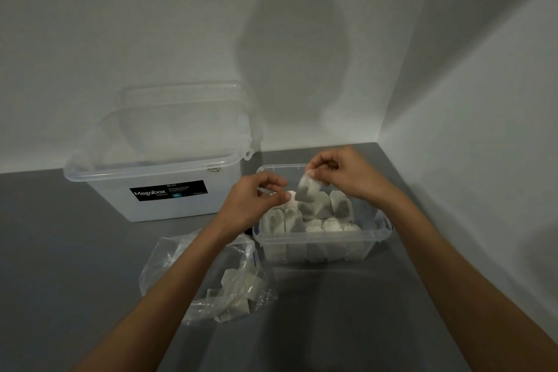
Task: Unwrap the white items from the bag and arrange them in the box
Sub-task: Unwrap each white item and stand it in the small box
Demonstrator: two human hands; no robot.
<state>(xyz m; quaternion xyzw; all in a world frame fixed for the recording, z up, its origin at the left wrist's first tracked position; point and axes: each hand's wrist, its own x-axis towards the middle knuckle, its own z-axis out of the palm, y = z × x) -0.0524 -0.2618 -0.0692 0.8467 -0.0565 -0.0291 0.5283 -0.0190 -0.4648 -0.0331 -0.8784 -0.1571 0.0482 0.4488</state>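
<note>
Step in hand: unwrapping and placing one item, carried out directly over the box.

Grip: the right hand [341,175] pinches the top edge of the held item [306,192] between thumb and fingertips, and the item hangs free below the pinch. The left hand [253,199], just beside it, pinches a small white piece [291,202] at thumb and forefinger. Whether this is a wrapping or a tag cannot be told. The piece sits level with the lower edge of the held item and touches or nearly touches it.

Location: the clear box [383,229] lies directly under both grips. The clear bag [169,254] lies below the left forearm, nearer the person, with several items [238,290] inside.

Condition of the item: a flat, soft, pale sachet with dark fill showing through, and it looks light and limp. The stored items [302,220] stand on edge in rows, close-packed, and some rise above the rim.

Judgement: the task is well advanced, since the box is nearly full and the bag holds only a few. The next move calls for parting the white piece from the sachet, then lowering the sachet upright into a gap without toppling its neighbours.

Also noted: a large lidded storage tub [169,199] stands beyond the left hand on the grey table [60,251].
</note>
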